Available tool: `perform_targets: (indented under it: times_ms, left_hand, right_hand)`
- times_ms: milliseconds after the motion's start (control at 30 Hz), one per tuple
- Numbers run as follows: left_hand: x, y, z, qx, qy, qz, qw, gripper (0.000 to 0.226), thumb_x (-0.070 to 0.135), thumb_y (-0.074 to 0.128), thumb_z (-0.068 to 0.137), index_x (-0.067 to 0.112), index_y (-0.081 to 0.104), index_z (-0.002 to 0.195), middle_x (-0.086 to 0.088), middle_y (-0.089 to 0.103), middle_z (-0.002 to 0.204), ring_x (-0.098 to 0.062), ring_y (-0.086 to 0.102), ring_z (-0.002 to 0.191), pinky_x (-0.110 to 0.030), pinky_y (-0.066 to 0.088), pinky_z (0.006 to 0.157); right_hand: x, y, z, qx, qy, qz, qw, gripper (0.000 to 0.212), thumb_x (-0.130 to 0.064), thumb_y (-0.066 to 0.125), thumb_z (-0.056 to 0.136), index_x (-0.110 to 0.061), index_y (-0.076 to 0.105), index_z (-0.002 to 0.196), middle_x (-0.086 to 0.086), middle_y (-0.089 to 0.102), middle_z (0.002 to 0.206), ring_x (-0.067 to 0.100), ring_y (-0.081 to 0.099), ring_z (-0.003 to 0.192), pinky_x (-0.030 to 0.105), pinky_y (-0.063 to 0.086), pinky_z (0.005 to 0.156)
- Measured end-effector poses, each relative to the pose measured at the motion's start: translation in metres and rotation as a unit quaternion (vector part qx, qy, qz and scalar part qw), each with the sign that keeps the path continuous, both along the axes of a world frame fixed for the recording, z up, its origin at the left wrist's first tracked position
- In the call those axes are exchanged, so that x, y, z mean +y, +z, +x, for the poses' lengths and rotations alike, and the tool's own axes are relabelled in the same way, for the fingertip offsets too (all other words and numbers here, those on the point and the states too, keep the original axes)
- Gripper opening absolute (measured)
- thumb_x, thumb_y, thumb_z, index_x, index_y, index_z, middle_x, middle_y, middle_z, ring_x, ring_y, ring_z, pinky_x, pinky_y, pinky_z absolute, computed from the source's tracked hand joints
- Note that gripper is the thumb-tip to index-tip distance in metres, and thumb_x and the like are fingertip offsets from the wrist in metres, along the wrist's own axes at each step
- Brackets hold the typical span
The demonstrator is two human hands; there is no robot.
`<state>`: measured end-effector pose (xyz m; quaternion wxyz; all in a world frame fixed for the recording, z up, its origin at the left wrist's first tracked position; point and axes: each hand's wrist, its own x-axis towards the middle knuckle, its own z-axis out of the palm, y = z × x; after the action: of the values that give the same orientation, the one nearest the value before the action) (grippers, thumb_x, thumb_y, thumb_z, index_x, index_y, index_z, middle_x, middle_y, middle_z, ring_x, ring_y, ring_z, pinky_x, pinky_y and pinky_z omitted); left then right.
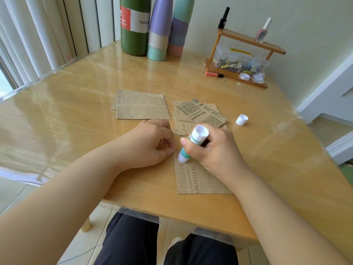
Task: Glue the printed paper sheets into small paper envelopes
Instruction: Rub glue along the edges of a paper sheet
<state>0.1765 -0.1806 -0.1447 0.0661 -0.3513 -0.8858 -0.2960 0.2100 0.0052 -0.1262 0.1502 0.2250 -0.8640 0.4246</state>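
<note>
At the far left of the glossy wooden table [76,104] we see a tall dark green flask [134,25] with a red and grey label reading "Vacuu" and "Earth", the rest cut off. Beside it stand two stacks of pastel cups [160,29] in lilac, cream, mint and pink.

Nearer to us lies a flat pile of brown newsprint-patterned sheets [142,108], its print too small to read. Below it our left hand [147,144] rests on the table, fingers curled, fingertips pressing the upper left edge of the brown printed paper sheet [191,178] in front of us. That sheet reads "H.Gravure" and "Produced by HYUN-DAI CO".

Our right hand [214,148] grips a white and green glue stick [192,143], fingers wrapped round its barrel, its tip down on the sheet's upper left corner. Behind this hand lies a loose heap of small newsprint envelopes [200,113], one showing "H.Gravure", another "rePrint".

Right of the heap stands the white glue cap [241,119], apart from the papers. At the far right against the wall sits a small wooden two-tier shelf [248,40] carrying a black bottle [223,18], a pink nail polish bottle [263,31] and a clear plastic box [236,60] of small bits.
</note>
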Motion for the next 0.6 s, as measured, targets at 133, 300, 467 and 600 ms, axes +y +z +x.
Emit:
perform_targets:
  times_ms: [133,300,467,600]
  left_hand:
    - [0.000,0.000,0.000,0.004,0.004,-0.003,1.000,0.013,0.029,0.055,0.074,0.022,0.067,0.077,0.009,0.052,0.077,0.003,0.047,0.074,-0.008,0.032,0.067]
    - [0.001,0.000,-0.001,0.013,0.004,0.001,1.000,0.010,0.023,0.060,0.074,0.019,0.068,0.078,0.007,0.052,0.076,0.000,0.049,0.073,-0.005,0.034,0.069]
    - [0.001,0.001,0.001,0.014,0.003,0.004,1.000,0.004,0.020,0.062,0.077,0.021,0.065,0.074,0.011,0.049,0.073,0.002,0.048,0.069,-0.005,0.033,0.065]
    - [0.000,0.002,0.000,0.019,0.030,0.022,0.999,0.018,0.009,0.066,0.079,0.022,0.057,0.069,0.015,0.042,0.069,0.006,0.047,0.065,-0.004,0.032,0.061]
  right_hand:
    - [0.005,0.000,0.016,0.000,0.021,-0.010,1.000,0.037,-0.032,0.061,0.079,-0.001,0.053,0.060,-0.006,0.065,0.056,0.016,0.052,0.049,0.030,0.043,0.048]
    - [0.008,0.000,0.028,-0.023,0.037,-0.016,0.999,0.036,-0.029,0.062,0.080,0.000,0.052,0.060,-0.003,0.066,0.058,0.017,0.051,0.050,0.031,0.042,0.047]
    - [-0.001,0.000,0.014,-0.015,0.011,-0.001,1.000,0.028,-0.035,0.064,0.077,-0.015,0.053,0.061,0.001,0.062,0.054,0.004,0.043,0.047,0.018,0.037,0.048]
    - [-0.009,0.003,0.001,-0.025,0.000,0.004,1.000,0.033,-0.024,0.069,0.079,-0.027,0.042,0.059,0.000,0.059,0.051,0.001,0.038,0.046,0.009,0.028,0.048]
